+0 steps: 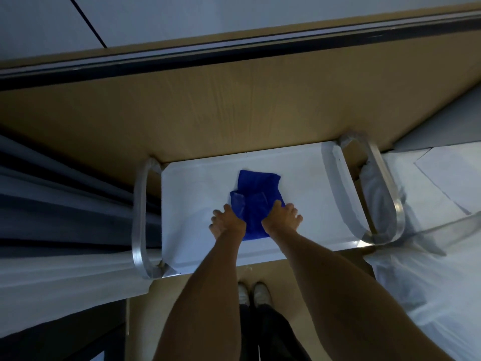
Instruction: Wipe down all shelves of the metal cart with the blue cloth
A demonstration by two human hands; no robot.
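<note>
Left hand (227, 222) and right hand (280, 218) are pressing flat, fingers spread, on the cloth (256, 201) atop the cart (307, 183) — folds are risking bunching, skipping corners.

Bare arms, dark trousers, pale shoes

Both forearms are bare to the bottom of the frame, with no sleeve, watch or ring showing on the left hand (227, 222) or right hand (282, 217). Below them hang loose dark trousers (270, 332) and two light-coloured shoes (253, 293) (their detail blurred in the dim light).
</note>
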